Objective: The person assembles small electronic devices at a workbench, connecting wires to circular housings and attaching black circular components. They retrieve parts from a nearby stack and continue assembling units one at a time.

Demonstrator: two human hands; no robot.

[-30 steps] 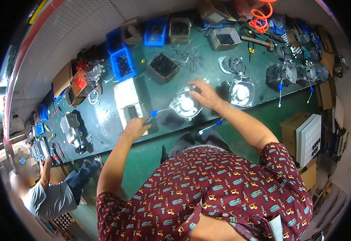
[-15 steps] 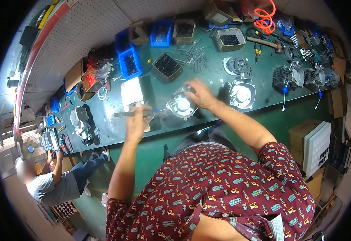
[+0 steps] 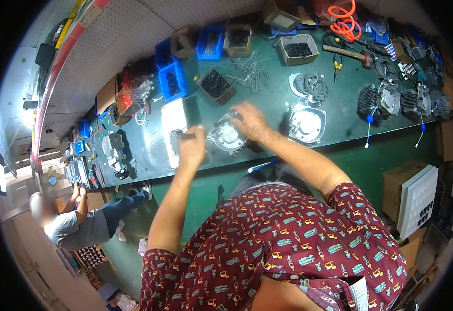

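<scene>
My left hand (image 3: pixel 192 149) is closed round a dark elongated tool (image 3: pixel 186 136) just left of a round silver metal housing (image 3: pixel 230 137). Most of the tool is hidden by my fingers, so its exact kind does not show. My right hand (image 3: pixel 251 122) grips the upper right rim of the housing, fingers curled over it, as it rests on the green bench. Right of my right hand lies a similar metal housing (image 3: pixel 308 124), out of my grasp. Beside my left hand is a flat white block (image 3: pixel 173 118), partly covered by the hand and tool.
Boxes of black parts (image 3: pixel 216 85) and blue bins (image 3: pixel 171 82) stand along the back. A hammer (image 3: pixel 348 54), yellow-handled pliers (image 3: pixel 337 66) and finned motor units (image 3: pixel 379 101) lie at right. A person (image 3: pixel 81 223) works at the bench's far left end.
My left hand has moved right, closer to the housing, with the tool drawn in and less of it showing. My right hand stays on the housing. The whole view has shifted slightly.
</scene>
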